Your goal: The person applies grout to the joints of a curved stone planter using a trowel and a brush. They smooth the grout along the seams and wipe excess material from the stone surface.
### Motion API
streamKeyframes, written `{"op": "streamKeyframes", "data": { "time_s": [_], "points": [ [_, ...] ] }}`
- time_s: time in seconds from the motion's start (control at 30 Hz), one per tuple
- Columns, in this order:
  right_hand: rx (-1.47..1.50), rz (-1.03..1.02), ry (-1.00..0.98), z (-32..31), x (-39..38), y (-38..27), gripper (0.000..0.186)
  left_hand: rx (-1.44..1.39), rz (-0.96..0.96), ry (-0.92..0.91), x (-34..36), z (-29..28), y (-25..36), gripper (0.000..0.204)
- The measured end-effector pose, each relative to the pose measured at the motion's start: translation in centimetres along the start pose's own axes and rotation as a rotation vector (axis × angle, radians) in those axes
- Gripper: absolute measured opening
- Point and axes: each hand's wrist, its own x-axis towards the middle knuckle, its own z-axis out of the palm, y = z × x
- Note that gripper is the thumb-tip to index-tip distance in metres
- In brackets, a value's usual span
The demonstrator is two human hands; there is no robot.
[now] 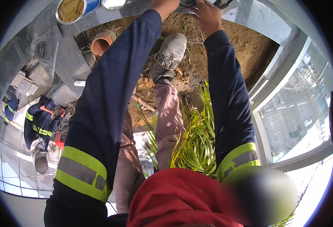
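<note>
Both of my arms reach to the top edge of the head view in dark blue sleeves with yellow-green and grey bands. My left hand (165, 5) is cut off by that edge, so its fingers are hidden. Beside it, my right hand (209, 18) has its fingers bent against a dark grey, rounded thing (187, 2), only partly in view. Another dark piece (222, 3) shows just right of these fingers. Left of my hands, on a grey stone ledge (136, 8), stand an open blue tin (71, 10) of tan paste and a round silvery tin or lid (114, 3).
Below the ledge lies bare soil (246, 49) with an orange pipe end (101, 44). My grey shoe (173, 47) rests there, near long green leaves (196, 147). Loose stone slabs (66, 56) lie left. Farther left a co-worker (41, 121) handles wires. Glass panels (291, 102) stand right.
</note>
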Motion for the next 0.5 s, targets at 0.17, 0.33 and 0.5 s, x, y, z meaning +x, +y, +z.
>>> {"op": "streamKeyframes", "data": {
  "time_s": [0.17, 0.33, 0.5],
  "points": [
    [-0.033, 0.059, 0.03, 0.2, 0.6, 0.4, 0.033, -0.009, -0.097, -0.038, 0.2, -0.1, 0.7, 0.033],
    [-0.355, -0.083, -0.106, -0.6, 2.1, 1.3, 0.033, 0.059, -0.06, 0.005, 0.7, 0.5, -0.3, 0.035],
    [-1.304, -1.003, 0.017, -2.2, 4.7, 3.3, 0.027, 0.325, -0.052, -0.074, 1.4, 0.5, 0.3, 0.039]
  ]
}}
